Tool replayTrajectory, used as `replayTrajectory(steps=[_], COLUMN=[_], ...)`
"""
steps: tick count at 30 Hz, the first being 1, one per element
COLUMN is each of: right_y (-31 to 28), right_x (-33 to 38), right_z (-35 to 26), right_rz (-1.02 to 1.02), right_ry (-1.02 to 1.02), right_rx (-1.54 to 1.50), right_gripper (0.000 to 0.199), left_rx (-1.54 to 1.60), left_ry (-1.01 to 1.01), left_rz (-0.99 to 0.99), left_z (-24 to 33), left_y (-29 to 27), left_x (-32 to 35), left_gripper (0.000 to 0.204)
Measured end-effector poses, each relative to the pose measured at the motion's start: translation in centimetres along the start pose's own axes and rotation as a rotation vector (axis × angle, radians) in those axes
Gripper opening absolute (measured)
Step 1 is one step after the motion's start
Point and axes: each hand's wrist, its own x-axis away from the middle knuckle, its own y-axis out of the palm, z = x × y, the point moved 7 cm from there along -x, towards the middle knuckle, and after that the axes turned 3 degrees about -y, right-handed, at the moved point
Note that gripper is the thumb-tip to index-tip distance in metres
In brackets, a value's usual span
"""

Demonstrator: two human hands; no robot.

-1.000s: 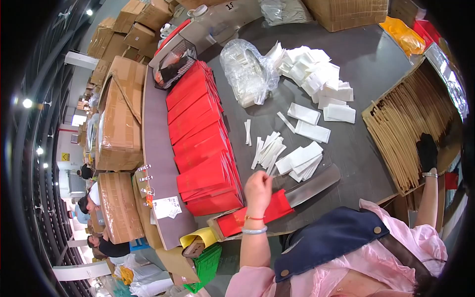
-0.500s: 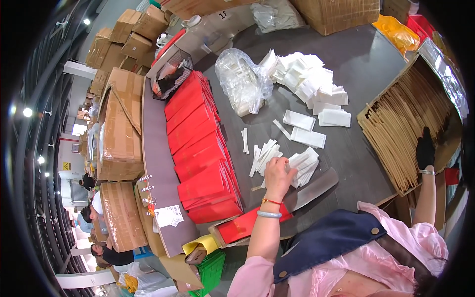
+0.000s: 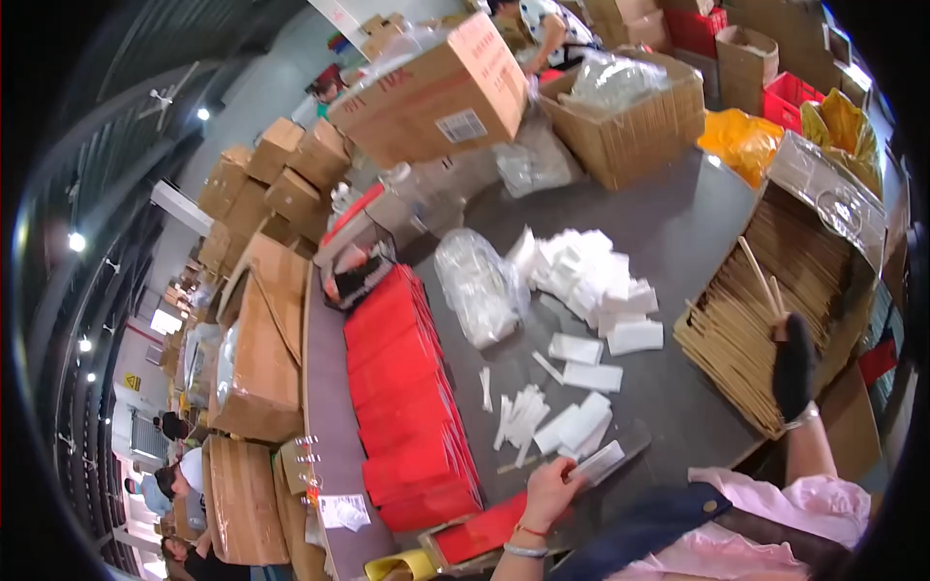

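At the far left of the frame stand stacked cardboard boxes (image 3: 254,358), with more piled toward the upper left. Just right of them a long row of red packets (image 3: 402,397) runs from the middle of the frame down toward the lower centre, lying on the grey table (image 3: 678,232).

At the lower centre the left hand (image 3: 550,489) comes up from the bottom edge, a red string and a pale bangle on its wrist. Its fingers are closed on the near end of a white packet (image 3: 601,461), which lies flat on the table just right of the red row. Just above it sit loose white packets and thin white strips (image 3: 528,416), scattered. A clear plastic bag (image 3: 478,286) lies above those, and a heap of white packets (image 3: 586,276) beside it in the centre.

At the right, the right hand (image 3: 792,368), in a black glove, rests on the upright brown envelopes (image 3: 746,329) packed in an open box; its fingers are bent around a couple of them, pulled up above the others. An orange bag (image 3: 741,145) lies at the upper right.
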Motion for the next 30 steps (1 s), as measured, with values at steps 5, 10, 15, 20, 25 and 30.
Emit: replayTrajectory(steps=[5,10,15,20,25,30], right_y=[11.9,17.1,18.1,20.8,21.0,24.7], right_x=[6.4,8.8,9.1,12.5,10.5,18.1], right_z=[-5.7,-4.2,-7.4,-10.1,-5.3,-12.4], right_rz=[-0.232,-0.726,-1.066,-1.11,-0.909,-1.187], right_ry=[0.077,-0.162,-0.53,-0.621,-0.424,-0.281], right_rx=[-0.82,-0.271,0.029,-0.112,-0.055,-0.647], right_gripper=[0.007,0.01,0.021,0.022,0.017,0.029], left_rx=[-0.54,-0.401,-0.515,-0.482,-0.561,-0.551], left_ry=[0.272,0.215,0.202,0.246,0.222,0.281], left_rz=[0.301,0.385,0.287,0.266,0.25,0.247], left_z=[3.6,1.9,-0.8,0.6,1.1,2.3], left_y=[-0.3,-3.5,-3.3,-0.7,0.0,0.9], left_x=[0.8,3.0,5.2,3.9,3.0,1.7], left_gripper=[0.034,0.053,0.067,0.069,0.069,0.073])
